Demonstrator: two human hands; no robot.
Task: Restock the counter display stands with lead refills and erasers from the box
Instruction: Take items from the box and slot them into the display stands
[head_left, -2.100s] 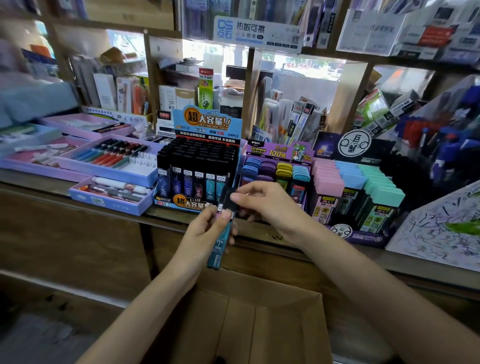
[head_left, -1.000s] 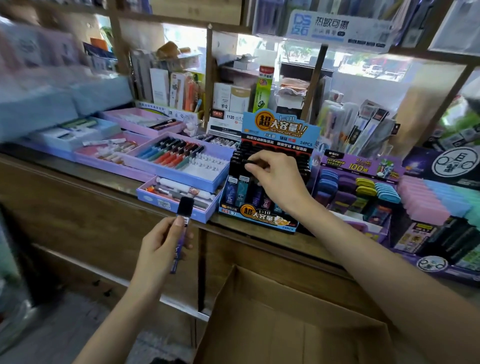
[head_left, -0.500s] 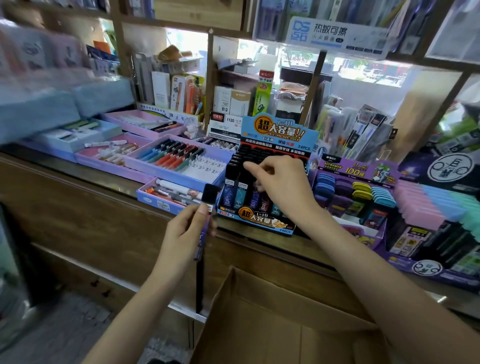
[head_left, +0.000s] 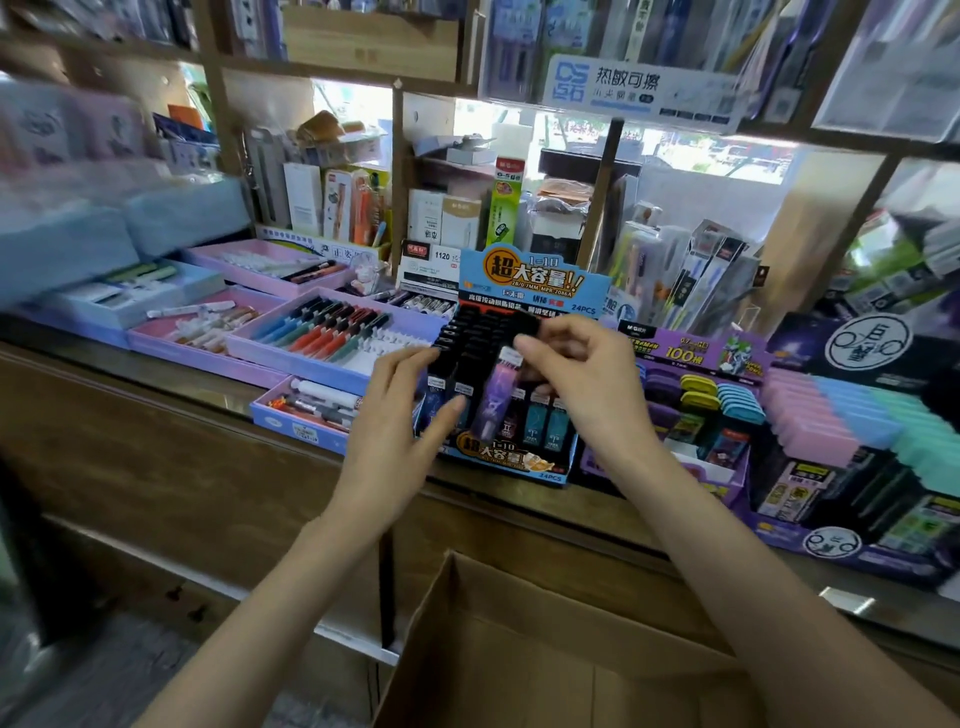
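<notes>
While the right hand has its grip clamped on the top end of a purple lead refill tube, thumb and curled fingers pinching it, the tube is tilted over the front rows of the lead refill stand, with its bottom end down among the other tubes. The left hand has its grip apart, fingers straight, fingertips against the stand's left side and thumb just beside the tube.

Both hands block the stand's middle, so I can't tell which slot the tube is over, and its cap end is blurry. Right of that is a purple eraser stand, then pastel erasers, cut off at the right edge. Pen trays sit to the left on the table. The cardboard box is nearest, inside mostly out of view.
</notes>
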